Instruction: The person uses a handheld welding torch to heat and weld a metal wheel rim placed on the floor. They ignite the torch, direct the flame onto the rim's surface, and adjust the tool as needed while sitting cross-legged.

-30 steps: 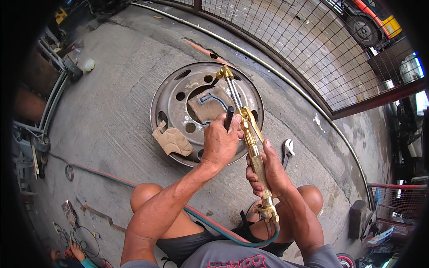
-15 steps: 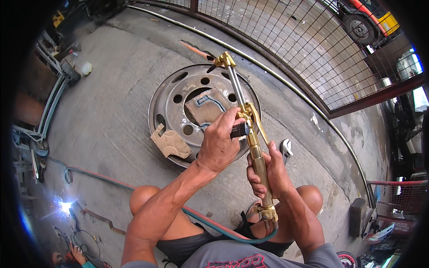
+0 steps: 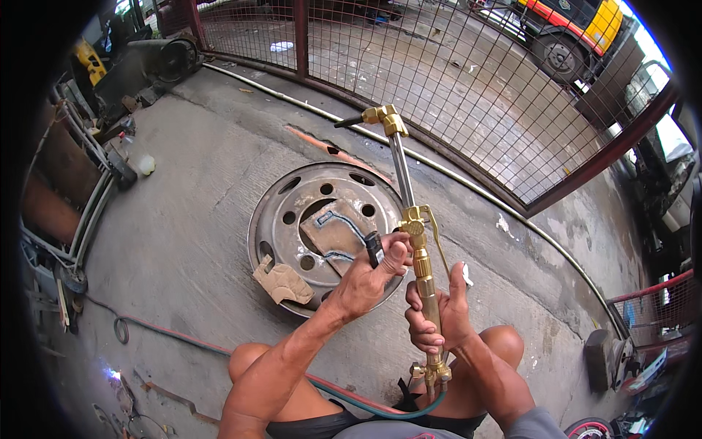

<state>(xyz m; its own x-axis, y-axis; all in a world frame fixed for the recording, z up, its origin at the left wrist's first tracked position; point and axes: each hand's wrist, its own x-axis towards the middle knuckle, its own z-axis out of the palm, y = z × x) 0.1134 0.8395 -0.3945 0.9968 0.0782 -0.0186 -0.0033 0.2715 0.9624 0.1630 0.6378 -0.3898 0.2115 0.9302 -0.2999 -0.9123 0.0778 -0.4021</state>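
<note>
My right hand (image 3: 444, 316) is wrapped round the brass handle of a cutting torch (image 3: 423, 263), its thumb up beside the lever. The torch stands nearly upright in view, its angled head and dark tip pointing left. In my closed left hand (image 3: 365, 282) is a small black lighter-shaped piece (image 3: 374, 247), pointing up. The left fingertips are close to the torch's valve area; whether they touch it I cannot tell. Beyond the hands, a steel wheel rim (image 3: 272, 212) lies on the floor. A flat plate (image 3: 329, 238) with dark outlined cuts or marks rests on it, and a brown cardboard piece (image 3: 284, 284) overlaps its near-left edge.
Red and teal hoses (image 3: 175, 334) run across the floor to the torch. A wrench (image 3: 466, 275) is partly hidden behind my right thumb. A long pipe (image 3: 468, 183) and a red mesh fence (image 3: 439, 95) cross the far side. Bright sparks (image 3: 111, 373) glow at lower left.
The view has tilted toward the fence. My left hand has shifted back from the torch's valve, and the black piece has turned upright. The torch tip now points more sideways.
</note>
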